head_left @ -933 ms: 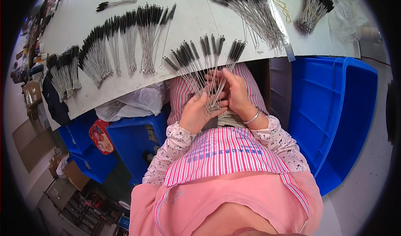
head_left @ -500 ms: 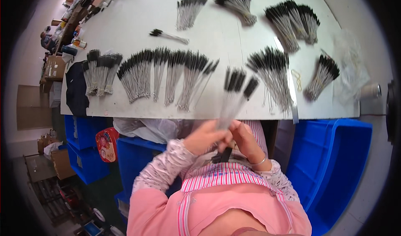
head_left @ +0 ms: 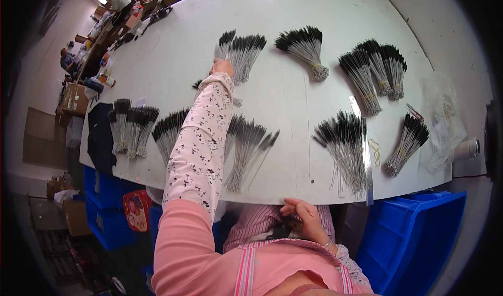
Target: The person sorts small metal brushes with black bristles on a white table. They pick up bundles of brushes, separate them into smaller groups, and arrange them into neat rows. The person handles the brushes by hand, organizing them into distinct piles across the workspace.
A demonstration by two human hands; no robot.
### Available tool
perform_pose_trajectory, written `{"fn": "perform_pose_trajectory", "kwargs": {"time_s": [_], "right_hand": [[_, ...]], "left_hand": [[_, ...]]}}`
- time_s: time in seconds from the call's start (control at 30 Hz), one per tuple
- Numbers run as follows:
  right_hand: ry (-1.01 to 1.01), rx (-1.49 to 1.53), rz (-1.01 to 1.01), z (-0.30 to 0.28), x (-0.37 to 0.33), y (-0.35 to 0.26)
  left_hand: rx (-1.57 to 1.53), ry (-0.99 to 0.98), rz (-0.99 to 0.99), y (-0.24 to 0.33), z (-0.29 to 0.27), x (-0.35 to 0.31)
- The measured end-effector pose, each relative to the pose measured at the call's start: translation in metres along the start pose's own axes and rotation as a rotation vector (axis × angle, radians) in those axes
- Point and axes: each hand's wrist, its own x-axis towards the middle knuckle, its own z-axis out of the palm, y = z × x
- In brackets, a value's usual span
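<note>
My left hand is stretched far over the table, closed around the wire stems of a small bunch of black-bristled tube brushes. This bunch is upright in view, right beside a larger brush bundle lying on the table. My sleeve covers much of a small bundle below the hand and part of the near row of brushes. My right hand rests over my lap at the table's near edge, its fingers loosely bent and apart with nothing seen in them.
More brush bundles lie on the white table, at far centre, right and left. A metal ruler lies near the right front. Blue bins flank me. Two people work at the far left.
My left hand has left my right hand at the lap and reached far forward with the brushes. My right hand has let go and stays low. The view has tilted up.
</note>
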Motion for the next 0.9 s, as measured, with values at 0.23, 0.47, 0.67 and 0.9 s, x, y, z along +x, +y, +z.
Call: {"fn": "perform_pose_trajectory", "kwargs": {"time_s": [0.23, 0.47, 0.67, 0.9], "right_hand": [[-0.014, -0.055, 0.045, 0.006, 0.004, -0.007], [0.116, 0.014, 0.133, 0.025, 0.009, -0.008], [0.177, 0.221, 0.059, 0.048, 0.041, -0.012], [0.263, 0.336, 0.071, 0.066, 0.083, -0.019]], "left_hand": [[0.205, -0.100, 0.150, 0.004, 0.003, -0.002], [-0.084, -0.043, 0.425, -0.029, -0.061, -0.067], [-0.497, -0.244, 0.364, -0.118, -0.092, -0.194], [-0.308, -0.126, 0.418, -0.181, -0.045, -0.285]]}}
